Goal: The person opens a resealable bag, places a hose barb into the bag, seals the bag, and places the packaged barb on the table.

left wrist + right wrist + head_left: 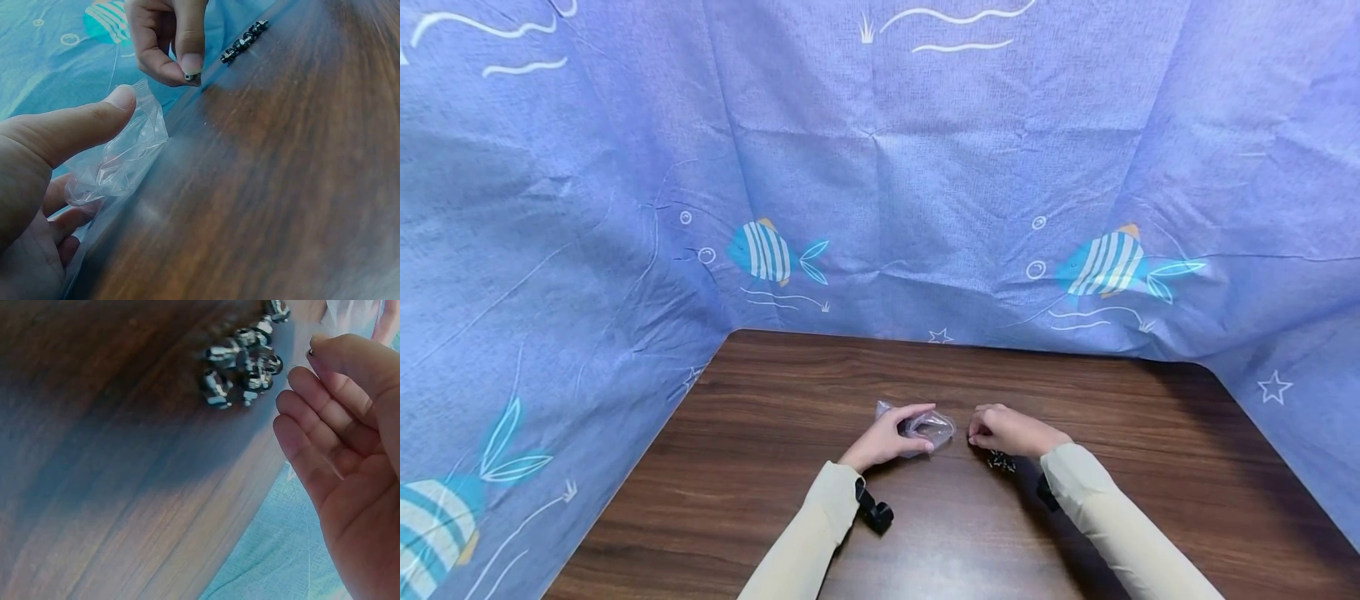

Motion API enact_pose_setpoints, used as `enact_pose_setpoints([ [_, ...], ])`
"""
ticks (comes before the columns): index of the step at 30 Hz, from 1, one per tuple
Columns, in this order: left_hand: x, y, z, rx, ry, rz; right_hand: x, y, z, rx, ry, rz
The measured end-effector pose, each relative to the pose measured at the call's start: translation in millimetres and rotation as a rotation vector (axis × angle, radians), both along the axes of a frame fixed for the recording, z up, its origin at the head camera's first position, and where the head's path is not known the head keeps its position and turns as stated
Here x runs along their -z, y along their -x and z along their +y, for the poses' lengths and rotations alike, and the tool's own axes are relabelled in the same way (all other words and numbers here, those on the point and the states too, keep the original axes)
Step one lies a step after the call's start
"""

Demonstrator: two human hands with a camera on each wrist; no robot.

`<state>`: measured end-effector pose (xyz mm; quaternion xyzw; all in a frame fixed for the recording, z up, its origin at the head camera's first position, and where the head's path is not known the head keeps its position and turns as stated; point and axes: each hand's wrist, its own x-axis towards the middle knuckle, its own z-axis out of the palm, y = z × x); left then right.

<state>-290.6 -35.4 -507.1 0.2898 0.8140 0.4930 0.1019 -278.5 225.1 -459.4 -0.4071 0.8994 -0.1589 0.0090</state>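
Between the thumb and curled fingers of my left hand (pixel 883 437) is a clear plastic zip bag (pixel 119 165), crumpled, its mouth near the thumb tip. My right hand (pixel 1013 431), just to the right of the bag, pinches a small metal piece (pixel 189 77) between thumb and forefinger. Only a bit of that piece shows, so its exact kind is unclear. Close below the right hand lies a small pile of shiny metal pieces (pixel 247 362) with dark parts, like little screws or fittings. The bag looks to hold no metal pieces.
Both hands work over a dark brown wooden table (pixel 760 392). A blue cloth (pixel 940 183) printed with fish hangs behind and beside it. Each wrist wears a black strap, the left one (pixel 874 508) with a small camera.
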Motion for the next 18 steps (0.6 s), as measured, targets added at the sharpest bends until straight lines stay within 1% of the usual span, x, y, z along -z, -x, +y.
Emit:
enact_pose_setpoints([
  [9, -1.2, 0.2, 0.3, -0.002, -0.003, 0.008, -10.4, 4.3, -3.7, 0.007, 0.043, 0.04],
  [18, -0.7, -0.9, 1.6, -0.013, -0.044, -0.022, -20.2, 8.1, -14.2, 0.034, 0.072, -0.012],
])
